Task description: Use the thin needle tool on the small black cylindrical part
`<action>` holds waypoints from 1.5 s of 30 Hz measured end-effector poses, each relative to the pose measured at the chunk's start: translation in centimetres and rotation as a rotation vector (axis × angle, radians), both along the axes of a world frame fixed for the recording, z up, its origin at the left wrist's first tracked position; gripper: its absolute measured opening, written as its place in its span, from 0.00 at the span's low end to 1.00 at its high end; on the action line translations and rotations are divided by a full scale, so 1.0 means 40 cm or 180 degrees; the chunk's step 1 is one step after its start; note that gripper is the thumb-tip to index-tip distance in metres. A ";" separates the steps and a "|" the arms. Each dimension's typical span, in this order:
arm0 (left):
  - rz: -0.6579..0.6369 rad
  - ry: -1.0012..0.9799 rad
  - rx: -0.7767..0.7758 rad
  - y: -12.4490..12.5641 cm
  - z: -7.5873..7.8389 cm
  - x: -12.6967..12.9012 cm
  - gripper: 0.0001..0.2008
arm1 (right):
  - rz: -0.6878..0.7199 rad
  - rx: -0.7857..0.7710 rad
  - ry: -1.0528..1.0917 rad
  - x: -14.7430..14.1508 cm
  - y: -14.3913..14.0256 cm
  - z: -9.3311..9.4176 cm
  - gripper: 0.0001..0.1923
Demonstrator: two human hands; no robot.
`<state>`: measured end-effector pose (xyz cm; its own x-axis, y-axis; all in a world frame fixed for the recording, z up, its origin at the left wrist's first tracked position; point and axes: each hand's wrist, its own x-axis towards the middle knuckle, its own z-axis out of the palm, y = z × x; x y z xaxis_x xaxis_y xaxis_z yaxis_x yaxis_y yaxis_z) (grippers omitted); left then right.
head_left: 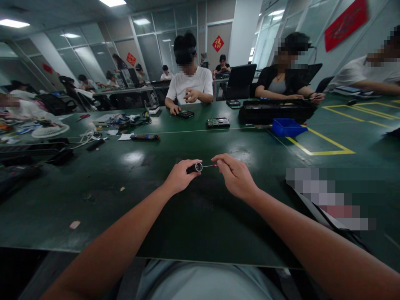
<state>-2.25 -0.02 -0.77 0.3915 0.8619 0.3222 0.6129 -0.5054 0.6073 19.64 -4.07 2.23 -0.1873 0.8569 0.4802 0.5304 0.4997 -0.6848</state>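
Fingers of the left hand (180,177) are closing around a small black round tube with a shiny metal end (195,168), just above the dark green table (131,196). The right hand (235,177) is pinching a thin red-handled tool (210,166), its tip touching the tube's end. Both parts are too tiny to make out clearly. Both arms are reaching forward.

Bin (288,126) behind hands, on table (131,196)

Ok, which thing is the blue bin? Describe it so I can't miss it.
Start at the long green table and go to the yellow taped rectangle on its right side. The blue bin sits at that rectangle's far left corner, the only bright blue, open-topped container beside the black tray.
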 end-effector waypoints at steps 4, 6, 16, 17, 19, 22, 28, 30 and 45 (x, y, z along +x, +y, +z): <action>0.0052 -0.0034 -0.0034 -0.003 0.004 0.004 0.21 | -0.0114 -0.0171 0.0865 -0.007 0.010 -0.011 0.10; 0.0086 -0.0066 -0.0030 -0.003 0.004 0.005 0.21 | -0.0053 -0.0365 0.1380 -0.011 0.021 -0.020 0.09; -0.0048 -0.0283 -0.0017 0.006 0.005 0.000 0.20 | 0.0179 -0.1600 0.3173 -0.004 0.071 -0.051 0.13; -0.0059 -0.0278 -0.0031 0.007 0.005 0.000 0.21 | 0.0250 -0.1772 0.3237 -0.001 0.074 -0.052 0.13; -0.0063 -0.0210 -0.0072 0.006 0.006 0.001 0.21 | 0.0291 -0.1875 0.3273 0.002 0.079 -0.053 0.13; -0.0023 -0.0088 -0.0104 0.003 0.008 0.003 0.21 | 0.0093 -0.1527 0.3129 0.002 0.080 -0.055 0.12; -0.0047 0.0010 0.0022 -0.003 0.009 0.007 0.21 | -0.0138 -0.0821 0.2172 -0.002 0.068 -0.057 0.13; -0.0029 0.0032 0.0058 -0.004 0.009 0.008 0.21 | -0.0176 -0.0632 0.1869 -0.003 0.061 -0.053 0.12; 0.0019 0.0108 0.0229 0.005 -0.005 0.000 0.21 | -0.0157 -0.0229 0.0574 -0.001 0.023 -0.013 0.09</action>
<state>-2.25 0.16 -0.95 0.3982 0.8394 0.3701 0.6357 -0.5433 0.5484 19.58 -3.14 1.71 -0.0608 0.8962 0.4394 0.4186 0.4225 -0.8039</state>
